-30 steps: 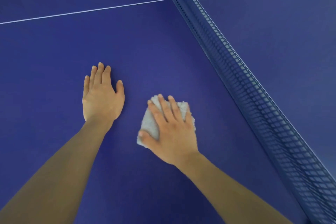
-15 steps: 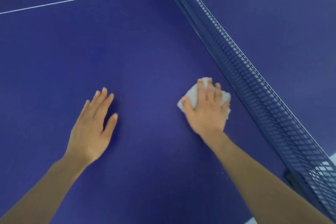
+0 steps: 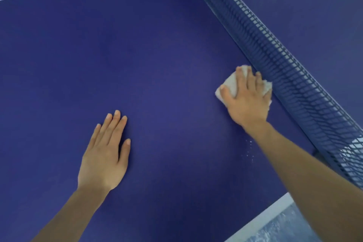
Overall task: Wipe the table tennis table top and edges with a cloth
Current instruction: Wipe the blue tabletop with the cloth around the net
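Your right hand (image 3: 247, 102), fingers spread, pressing the crumpled white terry cloth (image 3: 231, 84) on the blue table tennis table top (image 3: 157, 55), cloth's long axis crosswise, touching the blue mesh net (image 3: 284, 76), your left hand (image 3: 105, 155) flat, fingers together.

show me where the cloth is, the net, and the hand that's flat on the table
cloth (image 3: 229, 84): head view, on the bare white corner left of the fingers.
net (image 3: 294, 84): head view, on the mesh mid-span.
left hand (image 3: 104, 155): head view, on the back of the hand.
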